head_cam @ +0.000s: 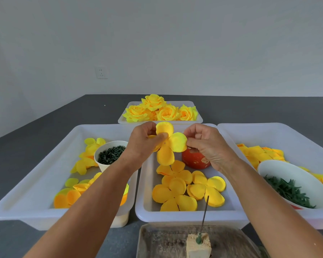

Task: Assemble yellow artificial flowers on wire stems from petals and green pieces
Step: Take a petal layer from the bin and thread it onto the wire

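We hold the petal piece (167,144) above the middle tray (175,215), left hand (144,144) pinching its centre, right hand (205,144) pinching one lobe. The wire stem (204,214) stands upright at the desk's near edge, below both hands, slightly nearer our right.

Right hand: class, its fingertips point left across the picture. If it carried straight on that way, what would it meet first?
The right hand already pinches the yellow petal piece, so that comes first. Just beyond it is the left hand, gripping the same piece. Depth is hard to judge from one view.
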